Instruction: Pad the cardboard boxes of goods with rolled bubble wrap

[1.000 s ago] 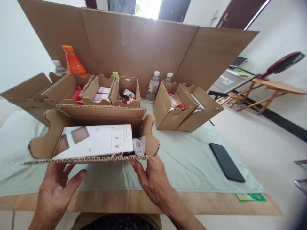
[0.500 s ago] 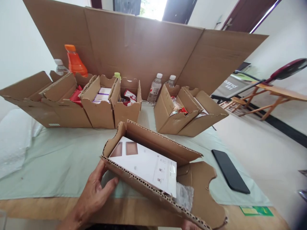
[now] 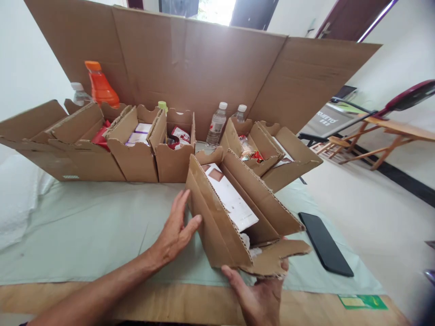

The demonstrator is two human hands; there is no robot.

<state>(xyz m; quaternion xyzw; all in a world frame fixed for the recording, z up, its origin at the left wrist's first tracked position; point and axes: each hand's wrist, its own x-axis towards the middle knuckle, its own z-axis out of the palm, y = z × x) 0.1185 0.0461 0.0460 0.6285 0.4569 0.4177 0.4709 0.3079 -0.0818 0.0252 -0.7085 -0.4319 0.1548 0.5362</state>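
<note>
An open-topped cardboard box (image 3: 217,226) stands slantwise in front of the gap in the row, its far end close to the boxes behind. Inside it lies a white printed carton (image 3: 234,199) with square cut-outs, and some clear plastic wrap (image 3: 253,250) shows at the near end. My left hand (image 3: 176,228) is open, its thumb and fingertips against the box's left side. At the near end, my right hand (image 3: 260,290) grips the box, thumb on the left corner and fingers round the right, partly hidden by the torn flap.
Several cardboard boxes (image 3: 136,158) with packets and cartons stand in a row. Behind them are an orange bottle (image 3: 102,88), clear bottles (image 3: 216,124) and a tall cardboard panel (image 3: 204,68). A black phone (image 3: 326,244) lies right, bubble wrap (image 3: 20,203) left.
The box has turned and moved away from me, its far end swinging right toward the gap. My left hand has followed it forward and right. My right hand has come into fuller view.
</note>
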